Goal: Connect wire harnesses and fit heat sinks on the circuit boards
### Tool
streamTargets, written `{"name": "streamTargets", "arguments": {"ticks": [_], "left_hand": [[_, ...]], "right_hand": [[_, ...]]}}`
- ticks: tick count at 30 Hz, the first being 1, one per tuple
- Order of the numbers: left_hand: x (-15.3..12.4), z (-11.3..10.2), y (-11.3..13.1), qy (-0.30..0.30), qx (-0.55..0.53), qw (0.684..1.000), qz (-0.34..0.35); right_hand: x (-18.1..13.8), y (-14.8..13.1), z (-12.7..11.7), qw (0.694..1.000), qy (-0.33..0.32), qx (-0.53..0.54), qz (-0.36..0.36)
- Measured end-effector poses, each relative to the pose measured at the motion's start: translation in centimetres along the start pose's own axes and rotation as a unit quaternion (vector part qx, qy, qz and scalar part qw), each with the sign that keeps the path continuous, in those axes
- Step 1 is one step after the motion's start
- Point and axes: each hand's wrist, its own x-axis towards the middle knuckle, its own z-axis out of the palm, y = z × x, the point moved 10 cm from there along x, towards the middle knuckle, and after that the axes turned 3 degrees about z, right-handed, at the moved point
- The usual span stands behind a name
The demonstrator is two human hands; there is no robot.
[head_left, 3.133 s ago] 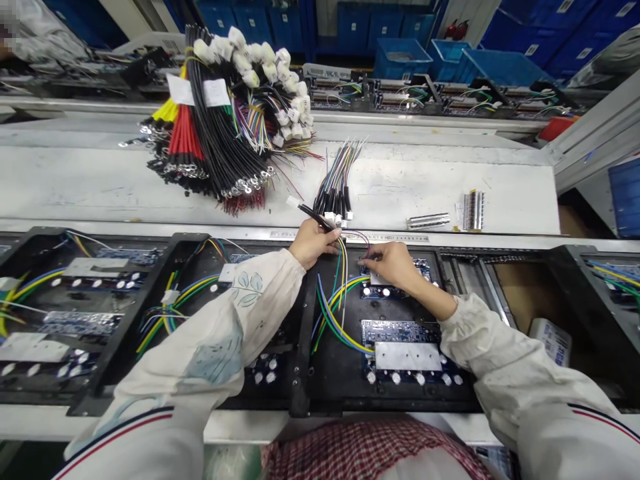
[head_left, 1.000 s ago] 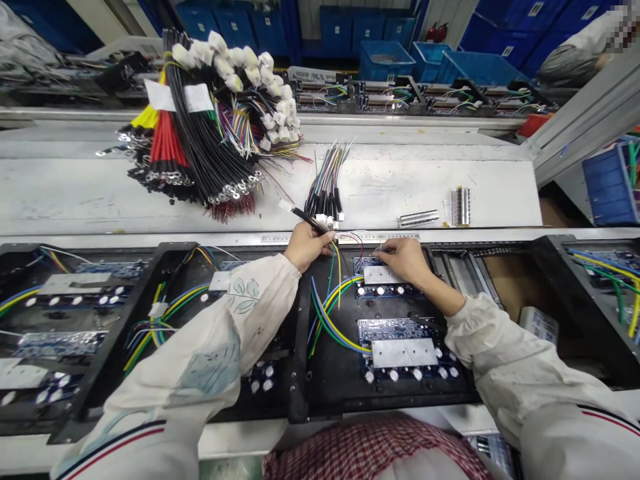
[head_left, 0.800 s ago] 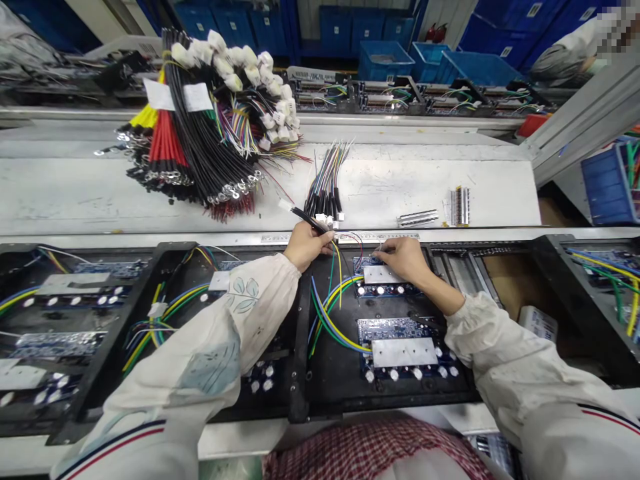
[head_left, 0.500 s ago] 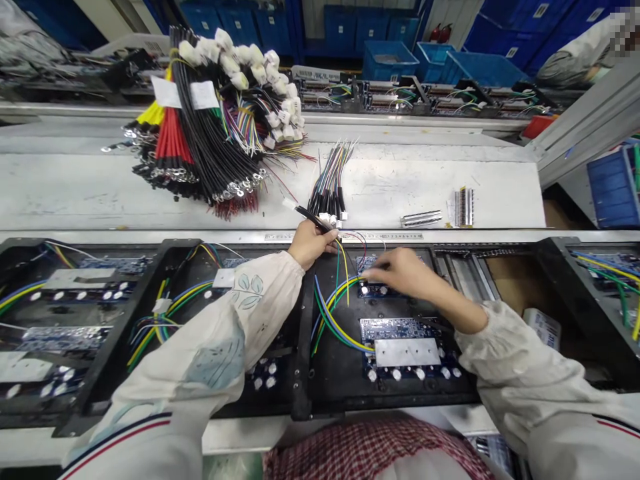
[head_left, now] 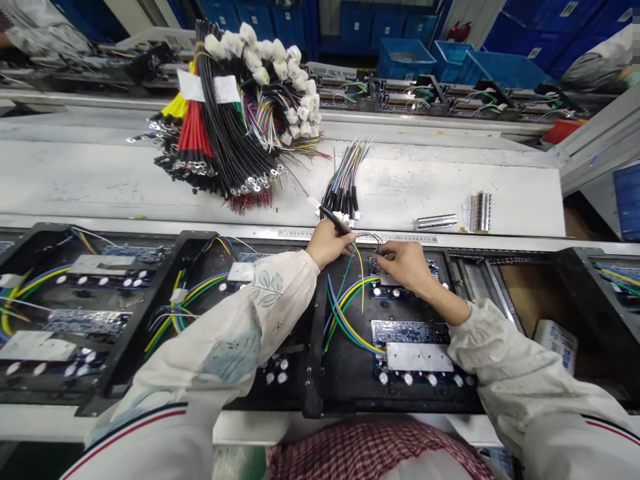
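My left hand (head_left: 330, 244) is closed around a black-sleeved wire harness (head_left: 334, 217). A white connector shows at its upper end, and loose yellow and green wires hang below. Close by on the right, my right hand (head_left: 403, 263) pinches thin dark wires (head_left: 371, 237) that arc across from the harness. Under the right hand lies a small upper circuit board (head_left: 396, 291), partly hidden. A lower circuit board (head_left: 420, 357) with a silver metal plate sits nearer me in the same black case (head_left: 345, 390). Thick blue, yellow and green wires (head_left: 340, 317) curve from both boards.
A large bundle of black, red and yellow cables (head_left: 225, 133) stands on the white ledge (head_left: 75, 173). Several short harnesses (head_left: 345, 183) lie behind my left hand. Pin strips (head_left: 480, 212) rest to the right. Neighbouring black cases (head_left: 145, 320) with boards continue leftward.
My right hand has risen from beside the upper board's thick wires to the thin dark wires of the harness. My left hand keeps its hold. The whole view has shifted slightly.
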Motion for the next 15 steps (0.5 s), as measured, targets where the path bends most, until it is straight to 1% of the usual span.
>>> {"name": "streamTargets", "arguments": {"ticks": [7, 9, 12, 13, 15], "left_hand": [[0.0, -0.1, 0.0, 0.004, -0.001, 1.000, -0.003], [0.0, -0.1, 0.0, 0.005, -0.002, 1.000, -0.004], [0.0, -0.2, 0.0, 0.010, -0.005, 1.000, -0.004], [0.0, -0.2, 0.0, 0.012, -0.006, 1.000, -0.003], [0.0, -0.3, 0.0, 0.017, -0.009, 1.000, -0.002]], "right_hand": [[0.2, 0.4, 0.3, 1.000, -0.008, -0.007, 0.014], [0.1, 0.5, 0.4, 0.999, -0.021, -0.018, 0.018], [-0.5, 0.2, 0.6, 0.996, -0.060, -0.066, 0.013], [-0.8, -0.1, 0.8, 0.994, -0.078, -0.079, 0.001], [-1.6, -1.2, 1.4, 0.989, -0.121, -0.074, -0.041]]}}
